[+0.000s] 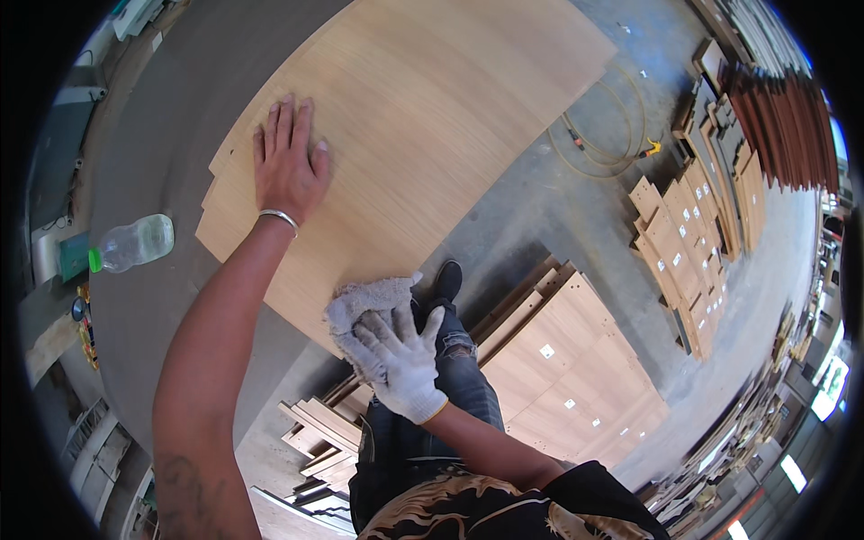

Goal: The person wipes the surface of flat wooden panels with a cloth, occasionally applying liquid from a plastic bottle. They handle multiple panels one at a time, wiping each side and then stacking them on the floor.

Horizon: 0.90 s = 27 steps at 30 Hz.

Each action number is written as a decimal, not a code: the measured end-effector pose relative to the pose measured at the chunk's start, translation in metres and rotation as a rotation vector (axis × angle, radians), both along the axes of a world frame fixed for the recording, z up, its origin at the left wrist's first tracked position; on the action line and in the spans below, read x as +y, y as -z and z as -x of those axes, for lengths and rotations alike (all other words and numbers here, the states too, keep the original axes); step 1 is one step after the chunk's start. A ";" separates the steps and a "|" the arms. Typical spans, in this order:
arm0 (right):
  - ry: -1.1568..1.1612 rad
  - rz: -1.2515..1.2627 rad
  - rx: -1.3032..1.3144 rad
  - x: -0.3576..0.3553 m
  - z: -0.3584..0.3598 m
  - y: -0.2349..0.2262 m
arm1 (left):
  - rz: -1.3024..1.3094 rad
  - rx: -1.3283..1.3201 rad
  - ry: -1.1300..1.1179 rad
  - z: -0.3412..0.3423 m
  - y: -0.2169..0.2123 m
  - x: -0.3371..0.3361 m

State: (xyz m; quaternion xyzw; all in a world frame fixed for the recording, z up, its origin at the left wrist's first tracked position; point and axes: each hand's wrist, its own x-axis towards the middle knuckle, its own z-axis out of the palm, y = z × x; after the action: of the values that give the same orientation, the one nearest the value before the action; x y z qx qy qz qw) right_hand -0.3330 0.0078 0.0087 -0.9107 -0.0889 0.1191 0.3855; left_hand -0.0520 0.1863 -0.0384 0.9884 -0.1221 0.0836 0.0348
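Observation:
A pale wood-grain panel lies on a dark grey table, with more than one sheet edge showing at its left corner. My bare left hand, a silver bracelet at its wrist, rests flat on the panel with fingers stretched out. At the near corner of the panel, my right hand in a white knit glove holds a fluffy grey cloth against the edge. The gloved fingers press over the cloth, and the thumb sticks out. The panel's surface under the cloth is hidden.
A clear plastic bottle with a green cap lies on the grey table. Stacked panels stand close at my right; more stacks lie farther right. A yellowish hose coils on the floor. Boards are beside my legs.

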 end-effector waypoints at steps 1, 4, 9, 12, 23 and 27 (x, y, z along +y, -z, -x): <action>-0.015 0.030 0.053 -0.006 -0.012 -0.007 | -0.008 0.006 -0.003 0.001 0.000 0.004; 0.125 0.293 -0.085 -0.055 -0.093 -0.007 | 0.010 0.001 -0.001 0.002 -0.001 0.003; 0.601 0.086 -0.298 -0.144 -0.204 0.039 | 0.022 -0.015 -0.002 -0.004 -0.001 -0.002; 0.616 -0.029 -0.250 -0.130 -0.184 0.044 | 0.030 -0.001 -0.011 -0.001 0.002 -0.005; 0.754 -0.097 -0.240 -0.155 -0.194 0.049 | 0.042 -0.017 0.004 -0.002 -0.001 -0.004; 0.727 -0.131 -0.197 -0.166 -0.210 0.054 | 0.041 -0.019 -0.002 -0.001 0.001 -0.002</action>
State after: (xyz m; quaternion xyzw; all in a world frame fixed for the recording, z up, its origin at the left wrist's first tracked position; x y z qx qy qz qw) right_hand -0.1227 -0.1586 -0.0452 -0.8633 0.1957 -0.1193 0.4497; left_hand -0.0509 0.1841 -0.0394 0.9868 -0.1198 0.0953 0.0538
